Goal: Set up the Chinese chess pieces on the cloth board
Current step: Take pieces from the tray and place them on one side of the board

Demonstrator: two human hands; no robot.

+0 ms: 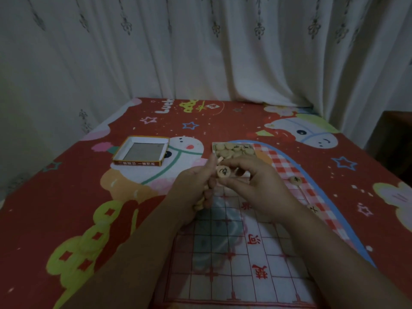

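The thin cloth board with red grid lines and red characters lies on the bed in front of me. My left hand is curled around a stack of several pale round chess pieces above the board's far edge. My right hand pinches one round piece with a black character between thumb and fingers, right beside the left hand. Two pieces lie on the board's right side, one far and one nearer, partly behind my right wrist. A tray of more pieces sits beyond my hands.
A red cartoon-print blanket covers the bed. The empty box lid with a yellow and red rim lies at the far left of the tray. A pale curtain hangs behind the bed. A dark piece of furniture stands at the right.
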